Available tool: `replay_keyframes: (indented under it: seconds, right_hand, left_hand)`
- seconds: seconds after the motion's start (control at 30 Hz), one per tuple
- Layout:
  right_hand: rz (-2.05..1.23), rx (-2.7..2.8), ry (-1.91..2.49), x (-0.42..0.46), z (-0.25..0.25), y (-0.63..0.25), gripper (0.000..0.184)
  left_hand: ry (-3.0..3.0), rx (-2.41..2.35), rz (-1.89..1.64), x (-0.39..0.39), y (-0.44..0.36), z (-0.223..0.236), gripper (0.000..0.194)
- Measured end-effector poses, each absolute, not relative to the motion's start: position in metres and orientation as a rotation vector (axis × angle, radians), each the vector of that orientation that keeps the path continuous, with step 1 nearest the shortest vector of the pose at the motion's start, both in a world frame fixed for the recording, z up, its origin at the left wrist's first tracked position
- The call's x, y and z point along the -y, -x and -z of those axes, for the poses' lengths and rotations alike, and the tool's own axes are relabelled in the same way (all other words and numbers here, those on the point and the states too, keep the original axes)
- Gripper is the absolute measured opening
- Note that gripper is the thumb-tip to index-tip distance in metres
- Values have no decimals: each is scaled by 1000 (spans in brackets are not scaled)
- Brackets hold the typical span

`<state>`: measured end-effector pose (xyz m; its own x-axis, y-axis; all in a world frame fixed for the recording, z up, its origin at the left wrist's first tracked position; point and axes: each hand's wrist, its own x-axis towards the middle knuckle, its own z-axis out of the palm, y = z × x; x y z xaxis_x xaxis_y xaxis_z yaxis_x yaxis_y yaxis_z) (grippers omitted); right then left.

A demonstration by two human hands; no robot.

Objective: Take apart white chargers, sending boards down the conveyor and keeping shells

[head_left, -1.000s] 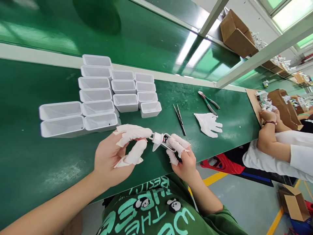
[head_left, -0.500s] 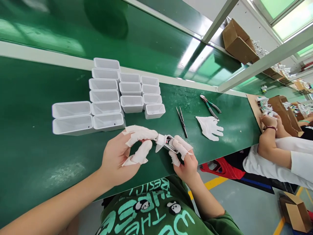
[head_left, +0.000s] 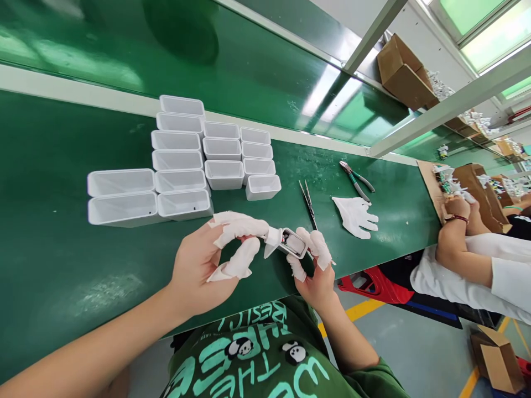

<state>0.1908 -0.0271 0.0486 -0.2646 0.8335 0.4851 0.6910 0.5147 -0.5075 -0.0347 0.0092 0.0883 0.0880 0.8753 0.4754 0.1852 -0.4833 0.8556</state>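
The right hand (head_left: 317, 276) has just drawn its fingers back from the open face of the casing (head_left: 294, 245). Half a second ago they lay across much of that opening; now they sit bent around its far end, with the thumb below. The inside is bared as a result, showing a pale inner part and small dark and red bits near the collar (head_left: 272, 239). For the work in hand, that seems to leave the inner part free to be seen while the casing stays supported.

The left hand (head_left: 203, 271) has hardly shifted. It appears to pinch the thin stem (head_left: 262, 237) at the collar's end, between thumb and fingers. The casing is thus held in the air between both hands, above the near part of the tabletop (head_left: 124, 298), close to the tweezers (head_left: 307, 200).

Much is hard to make out. The left fingers cover most of the stem, so its full length and the exact contact are hidden. How firmly the right hand presses cannot be told, and its outer fingers are partly hidden. The small bits inside are too tiny to identify. Both forearms hide part of the tabletop's near edge.
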Motion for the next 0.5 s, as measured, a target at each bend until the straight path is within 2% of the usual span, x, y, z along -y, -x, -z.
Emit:
replay_keyframes:
  seconds: [0.33, 0.5]
  right_hand:
    - [-169, 2131, 1251, 26, -55, -189, 67]
    - [-261, 2063, 1301, 26, -54, -188, 77]
  left_hand:
    - [-1749, -1055, -1418, -8, 35, -94, 27]
    - [-1728, -1032, -1421, -5, 36, -96, 30]
